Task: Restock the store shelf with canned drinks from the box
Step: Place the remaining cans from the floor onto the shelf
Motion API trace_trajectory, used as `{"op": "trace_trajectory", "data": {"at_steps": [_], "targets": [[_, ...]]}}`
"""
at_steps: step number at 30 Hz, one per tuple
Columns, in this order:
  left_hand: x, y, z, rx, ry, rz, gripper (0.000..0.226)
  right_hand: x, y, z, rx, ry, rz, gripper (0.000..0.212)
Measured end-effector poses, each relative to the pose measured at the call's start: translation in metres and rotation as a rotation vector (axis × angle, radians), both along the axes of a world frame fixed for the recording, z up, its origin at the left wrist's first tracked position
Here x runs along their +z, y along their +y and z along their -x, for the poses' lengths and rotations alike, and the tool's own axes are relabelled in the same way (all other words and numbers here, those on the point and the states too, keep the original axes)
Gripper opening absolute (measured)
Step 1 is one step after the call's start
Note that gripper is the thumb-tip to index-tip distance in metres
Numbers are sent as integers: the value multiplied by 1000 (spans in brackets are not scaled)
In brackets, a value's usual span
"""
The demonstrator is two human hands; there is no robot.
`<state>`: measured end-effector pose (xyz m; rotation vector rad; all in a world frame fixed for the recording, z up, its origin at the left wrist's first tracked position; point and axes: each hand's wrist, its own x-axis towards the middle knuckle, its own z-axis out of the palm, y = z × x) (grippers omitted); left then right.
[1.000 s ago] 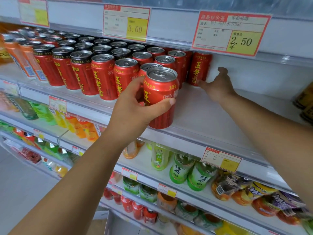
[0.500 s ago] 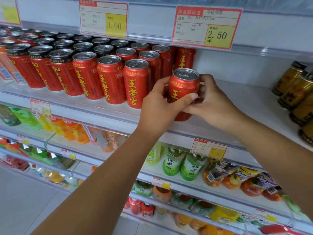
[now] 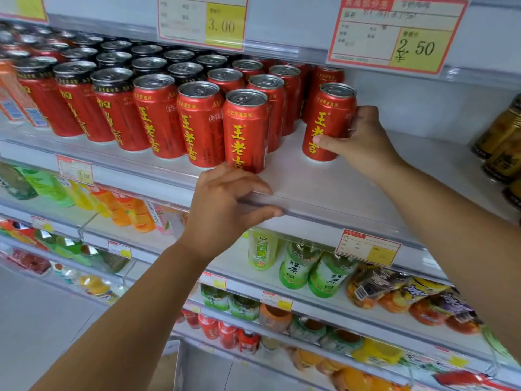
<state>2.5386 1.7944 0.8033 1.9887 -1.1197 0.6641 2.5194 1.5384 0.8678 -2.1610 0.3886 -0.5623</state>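
Far left to centre: red cans (image 3: 158, 117) stand packed in rows on the shelf (image 3: 324, 190), labels out. The front row sits just behind the lip.

Our left hand (image 3: 225, 204) rests on that lip, below the last front can (image 3: 245, 131). Its fingers (image 3: 253, 189) are loosely bent over the edge and grip nothing. It works as a brace, provided it's clear of the row.

Next comes a bare strip of shelf, then the can in hand (image 3: 328, 119). It's upright, the base looks down on the shelf, it sits back from the front line, and another can stands close behind.

Our right hand (image 3: 363, 142) wraps it from the right, thumb across the lower label, the rest curled round the back.

To do this step well, we judge:
- Slide it, don't lift it. Go left and forward until it's beside the last front can and flush with the row.
- Approach slowly. These cans are tall, and a knock could tip the neighbours.
- Turn the label to face out.
- Let go only once the base sits flat.

Gold cans (image 3: 501, 142) at far right are well apart, so no conflict there. The box isn't in view.
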Motion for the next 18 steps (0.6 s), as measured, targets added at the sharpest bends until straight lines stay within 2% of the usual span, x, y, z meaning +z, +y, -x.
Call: {"op": "trace_trajectory", "data": {"at_steps": [5, 11, 18], "targets": [[-2, -2, -1, -28, 39, 25, 35, -2, -3, -20, -22, -13, -13, 77], [-3, -2, -2, -24, 49, 34, 35, -2, 3, -29, -55, -79, 1, 60], [-5, -1, -4, -23, 29, 21, 33, -6, 6, -38, -80, -83, 8, 58]]}}
